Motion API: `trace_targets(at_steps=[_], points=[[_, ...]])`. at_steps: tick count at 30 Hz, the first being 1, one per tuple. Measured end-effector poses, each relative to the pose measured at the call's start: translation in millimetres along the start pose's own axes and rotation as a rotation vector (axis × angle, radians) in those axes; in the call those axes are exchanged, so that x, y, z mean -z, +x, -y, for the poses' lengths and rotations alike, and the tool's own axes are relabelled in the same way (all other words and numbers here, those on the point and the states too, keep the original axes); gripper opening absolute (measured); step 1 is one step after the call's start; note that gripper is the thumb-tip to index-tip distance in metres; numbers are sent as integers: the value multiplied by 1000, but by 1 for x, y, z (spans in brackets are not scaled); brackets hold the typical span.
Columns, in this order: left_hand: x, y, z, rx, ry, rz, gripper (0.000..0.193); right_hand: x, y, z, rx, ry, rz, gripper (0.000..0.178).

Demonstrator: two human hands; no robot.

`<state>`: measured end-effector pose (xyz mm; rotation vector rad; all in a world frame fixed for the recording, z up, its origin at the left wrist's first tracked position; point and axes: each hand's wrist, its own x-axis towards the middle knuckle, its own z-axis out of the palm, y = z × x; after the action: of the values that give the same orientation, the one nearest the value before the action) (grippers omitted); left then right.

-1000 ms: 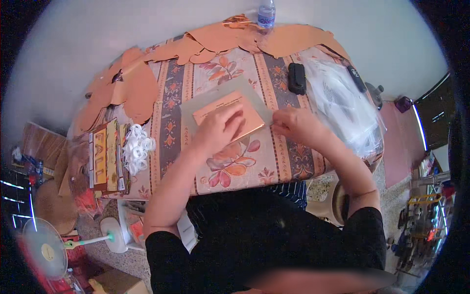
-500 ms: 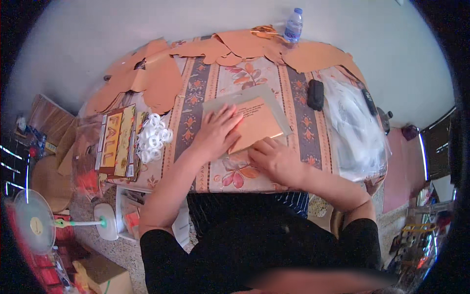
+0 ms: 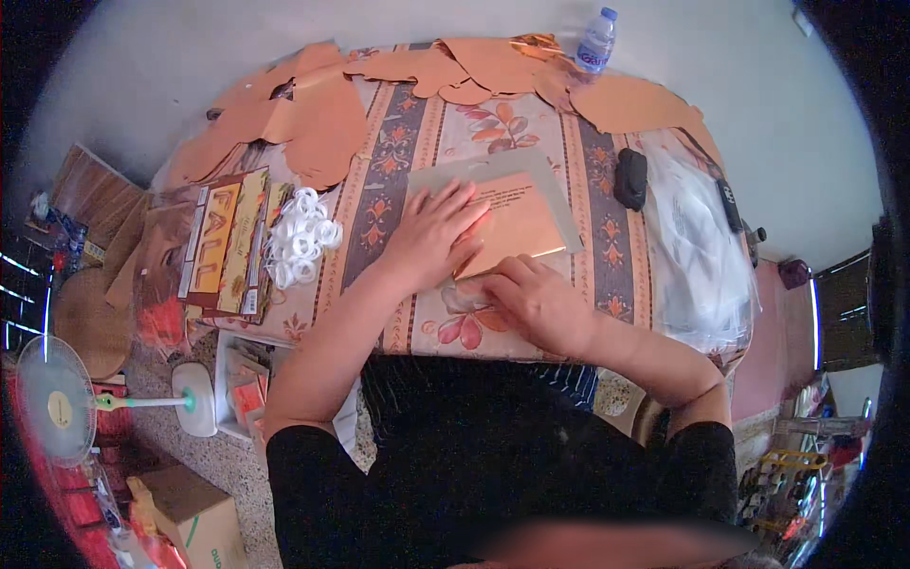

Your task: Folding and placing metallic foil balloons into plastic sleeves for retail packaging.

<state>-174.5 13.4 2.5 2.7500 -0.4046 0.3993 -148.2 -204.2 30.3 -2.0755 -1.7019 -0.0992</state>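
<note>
In front of me on the table lies a clear plastic bag (image 3: 519,165) with a flat, shiny orange sheet or folded piece (image 3: 529,230) inside; small dark print shows on it. My left hand (image 3: 431,235) rests flat over its left side, fingers stretched out. At the near edge, my right hand (image 3: 540,305) has its fingers bent together in a pinch at the bag's loose clear end. The fingertips partly hide what they grip there.
Orange cut-out sheets (image 3: 327,128) line the back and left edges. Printed cards (image 3: 227,242) and white ribbon coils (image 3: 301,239) sit left. At right are a black case (image 3: 630,178) and a pile of clear bags (image 3: 697,251). A water bottle (image 3: 596,43) stands at the back.
The whole view has shifted slightly. My left hand stays flat on the bag. My right fingers have moved a little along the near edge, where a clear plastic flap now shows.
</note>
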Motion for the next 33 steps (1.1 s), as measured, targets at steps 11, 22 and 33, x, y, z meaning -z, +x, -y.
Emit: trace_targets(at_steps=[11,22,33], points=[[0,-2,-2,2,17,7,48,-7,8,11,7,4,-62,24],[-3,-2,1,4,-8,-7,49,-17,9,10,-81,-16,10,18],[-5,-2,3,14,16,12,49,-20,19,6,89,-117,35,17]])
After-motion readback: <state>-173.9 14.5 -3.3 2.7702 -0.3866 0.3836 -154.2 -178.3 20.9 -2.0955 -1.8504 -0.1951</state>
